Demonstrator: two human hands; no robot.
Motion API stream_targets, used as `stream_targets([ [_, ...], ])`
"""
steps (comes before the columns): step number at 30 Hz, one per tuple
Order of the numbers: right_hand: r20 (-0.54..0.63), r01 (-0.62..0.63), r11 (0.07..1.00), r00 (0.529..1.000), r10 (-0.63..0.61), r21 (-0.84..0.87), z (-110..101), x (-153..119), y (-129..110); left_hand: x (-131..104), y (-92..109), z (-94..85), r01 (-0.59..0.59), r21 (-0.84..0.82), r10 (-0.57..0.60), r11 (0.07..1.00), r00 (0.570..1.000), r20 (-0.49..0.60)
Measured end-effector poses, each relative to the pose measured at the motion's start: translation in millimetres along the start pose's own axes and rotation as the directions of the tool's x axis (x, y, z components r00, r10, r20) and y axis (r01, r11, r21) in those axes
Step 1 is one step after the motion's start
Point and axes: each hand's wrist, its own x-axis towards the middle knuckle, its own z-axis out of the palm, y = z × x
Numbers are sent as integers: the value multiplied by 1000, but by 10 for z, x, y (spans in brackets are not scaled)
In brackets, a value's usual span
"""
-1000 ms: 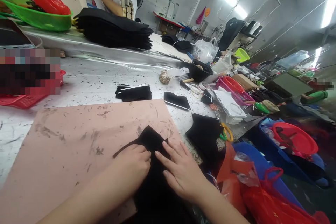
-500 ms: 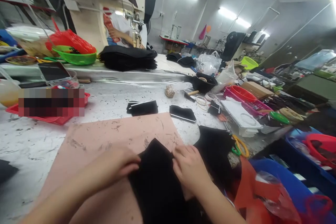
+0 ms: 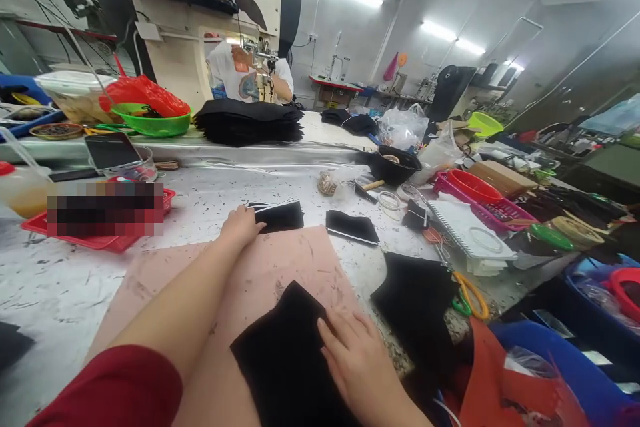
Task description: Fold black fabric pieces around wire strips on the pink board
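Large black fabric panel (image 3: 295, 360): matte, angular, with one corner pointing to the far side and another to the left; lies flat on the pink, dark-marked sheet (image 3: 280, 260), lower end cut off by the view. Small stack of black fabric pieces (image 3: 281, 216): roughly rectangular, white strips along the far side; lies flat at the sheet's far edge.

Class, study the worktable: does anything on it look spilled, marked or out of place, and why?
The white table is strewn with dark flecks, like litter or worn coating; I cannot tell which. The pink sheet has dark smudges, so it looks soiled or scuffed. No liquid spill shows.
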Motion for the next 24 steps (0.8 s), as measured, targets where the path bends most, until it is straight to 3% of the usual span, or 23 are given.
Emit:
stream_targets([
  [5, 93, -34, 999, 995, 34, 3, 10, 38, 45, -41, 106, -32, -3, -67, -3, 998, 995, -96],
  [10, 153, -103, 982, 985, 79, 156, -101, 146, 190, -532, 316, -289, -159, -267, 94, 950, 966, -241],
  [12, 53, -73, 976, 997, 63, 205, -183, 182, 164, -874, 369, -384, -238, -365, 141, 900, 952, -271],
  [15, -247, 57, 987, 969, -18, 153, -293, 241, -43, -1453, 365, -409, -306, -502, 227, 809, 950, -215],
  [18, -359, 180, 977, 924, -129, 113, -368, 335, -336, -1951, 291, -300, -196, -727, 224, 658, 973, -59],
  [21, -221, 210, 941, 963, -152, 267, -398, 430, -552, -2263, 197, -164, 46, -885, 133, 464, 984, 122],
  [24, -74, 158, 881, 987, -139, 445, -382, 454, -662, -2414, 112, -65, 203, -918, 42, 340, 972, 231],
])
